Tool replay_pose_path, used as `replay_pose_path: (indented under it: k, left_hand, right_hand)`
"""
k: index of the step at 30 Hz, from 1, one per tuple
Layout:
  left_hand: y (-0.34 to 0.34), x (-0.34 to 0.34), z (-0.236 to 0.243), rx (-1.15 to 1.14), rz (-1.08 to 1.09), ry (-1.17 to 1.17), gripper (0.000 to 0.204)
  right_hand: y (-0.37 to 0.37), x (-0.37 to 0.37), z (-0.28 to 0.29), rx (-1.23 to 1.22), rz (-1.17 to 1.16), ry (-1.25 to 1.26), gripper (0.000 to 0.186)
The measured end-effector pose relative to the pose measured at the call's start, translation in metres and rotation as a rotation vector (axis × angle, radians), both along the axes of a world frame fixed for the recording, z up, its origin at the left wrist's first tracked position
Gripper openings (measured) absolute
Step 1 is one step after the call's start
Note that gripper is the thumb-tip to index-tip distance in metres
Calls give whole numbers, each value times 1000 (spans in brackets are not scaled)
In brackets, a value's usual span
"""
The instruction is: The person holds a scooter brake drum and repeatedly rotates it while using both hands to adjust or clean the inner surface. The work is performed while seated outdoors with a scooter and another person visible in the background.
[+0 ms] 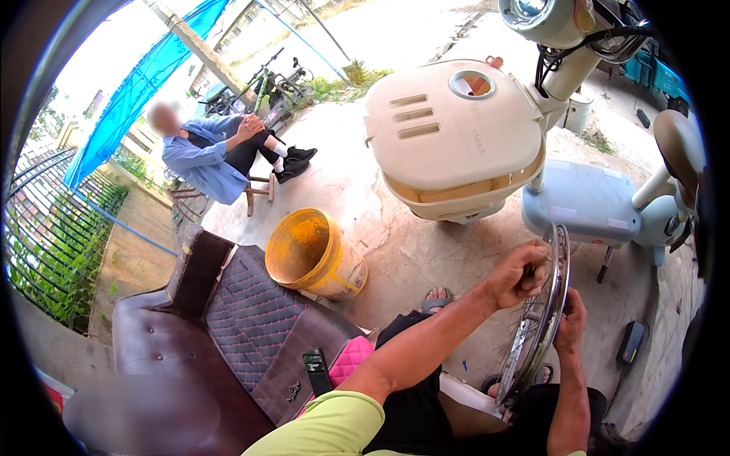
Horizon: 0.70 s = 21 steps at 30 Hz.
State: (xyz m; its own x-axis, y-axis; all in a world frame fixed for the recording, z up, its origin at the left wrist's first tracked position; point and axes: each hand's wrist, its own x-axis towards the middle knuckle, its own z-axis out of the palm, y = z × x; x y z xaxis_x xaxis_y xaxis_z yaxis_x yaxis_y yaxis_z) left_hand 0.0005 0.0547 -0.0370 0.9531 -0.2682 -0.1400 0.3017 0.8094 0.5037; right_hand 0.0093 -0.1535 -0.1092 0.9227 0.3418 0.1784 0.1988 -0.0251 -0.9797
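A shiny metal spoked wheel rim [563, 262] stands upright between my legs, seen nearly edge-on. Thin spokes [520, 346] run inside it toward the lower left. My left hand [521, 272] is closed in a pinch against the upper left side of the rim; whatever its fingertips grip is too small to make out. On the opposite side, my right hand [572, 323] has its fingers curled against the rim, steadying it from the right. The hub is mostly hidden behind the rim.
A yellow bucket [346, 266] stands left of my feet beside a brown padded sofa [171, 346] with a phone [317, 371] and keys on it. A pale electric scooter [582, 201] with a cream basket [449, 137] stands ahead. A person [205, 159] sits on a stool.
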Motion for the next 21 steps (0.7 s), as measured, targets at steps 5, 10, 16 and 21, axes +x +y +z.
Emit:
replay_pose_path:
  k: [5,10,16,21]
  left_hand:
    - [-3,6,-17,119,-22,114,26]
    - [-11,8,-13,563,97,223,19]
    - [-23,11,-18,780,153,235,24]
    - [-27,13,-19,919,158,210,28]
  right_hand:
    - [-5,3,1,-149,7,-21,29]
    - [0,-2,8,-202,6,-110,28]
    - [-2,-12,19,-202,102,-66,27]
    - [-1,-6,19,45,171,217,26]
